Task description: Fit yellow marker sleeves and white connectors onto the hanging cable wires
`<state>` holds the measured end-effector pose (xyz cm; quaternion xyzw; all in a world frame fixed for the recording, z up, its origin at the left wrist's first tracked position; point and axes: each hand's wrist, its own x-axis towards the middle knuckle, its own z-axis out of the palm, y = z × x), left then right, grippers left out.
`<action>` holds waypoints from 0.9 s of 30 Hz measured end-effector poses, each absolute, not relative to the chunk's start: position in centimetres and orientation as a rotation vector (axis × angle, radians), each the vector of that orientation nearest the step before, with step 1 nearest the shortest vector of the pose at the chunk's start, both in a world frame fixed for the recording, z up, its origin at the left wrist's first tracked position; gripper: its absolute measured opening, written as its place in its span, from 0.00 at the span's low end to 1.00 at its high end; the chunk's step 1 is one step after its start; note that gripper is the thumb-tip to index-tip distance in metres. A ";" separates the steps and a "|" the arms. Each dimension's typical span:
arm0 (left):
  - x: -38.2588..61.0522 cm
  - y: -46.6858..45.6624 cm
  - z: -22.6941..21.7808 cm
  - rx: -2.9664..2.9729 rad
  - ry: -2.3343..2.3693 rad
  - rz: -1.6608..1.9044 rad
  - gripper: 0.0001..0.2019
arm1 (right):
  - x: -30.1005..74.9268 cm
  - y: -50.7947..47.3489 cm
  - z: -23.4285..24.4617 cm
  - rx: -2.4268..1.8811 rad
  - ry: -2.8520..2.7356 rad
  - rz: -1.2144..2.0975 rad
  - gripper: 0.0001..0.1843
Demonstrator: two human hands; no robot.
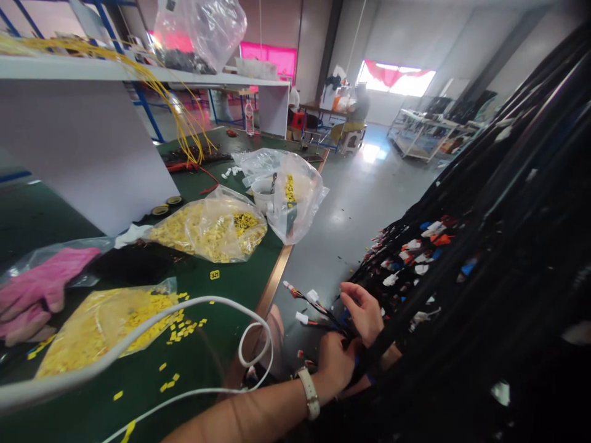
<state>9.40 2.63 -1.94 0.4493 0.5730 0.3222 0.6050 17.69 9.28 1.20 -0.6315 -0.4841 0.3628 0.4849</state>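
Note:
My left hand, with a white-strapped watch on its wrist, is closed around a black wire harness. The harness's loose ends fan out past the fingers and carry white connectors on red, yellow and black wires. Just above and to the right is my right hand, fingers curved and thumb apart, with nothing visible between them. A thick hanging mass of black harnesses fills the right side, partly covering my right wrist. White, blue and orange connectors stick out of it.
A green-topped table on the left holds bags of yellow tags, pink gloves and a bagged white tub. A white cable loops over its edge. Yellow wires hang from the shelf. Farther back sits a person.

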 end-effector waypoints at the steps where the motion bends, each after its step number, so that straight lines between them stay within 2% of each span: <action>1: 9.3 2.5 -1.6 1.101 1.325 0.737 0.11 | 17.6 9.2 1.5 -1.528 -1.214 0.916 0.18; 10: 8.3 2.8 -0.1 1.615 1.372 0.666 0.14 | 17.1 8.9 1.2 -1.478 -1.408 1.192 0.21; 14: 8.0 3.1 0.2 1.726 1.392 0.589 0.14 | 17.4 9.1 1.1 -1.501 -1.418 1.154 0.20; 19: 7.8 2.9 0.6 1.798 1.328 0.672 0.13 | 17.9 9.1 1.7 -1.545 -1.407 1.071 0.19; 27: 7.7 4.1 0.3 1.740 1.406 0.815 0.12 | 17.3 8.6 2.1 -1.479 -1.462 1.151 0.31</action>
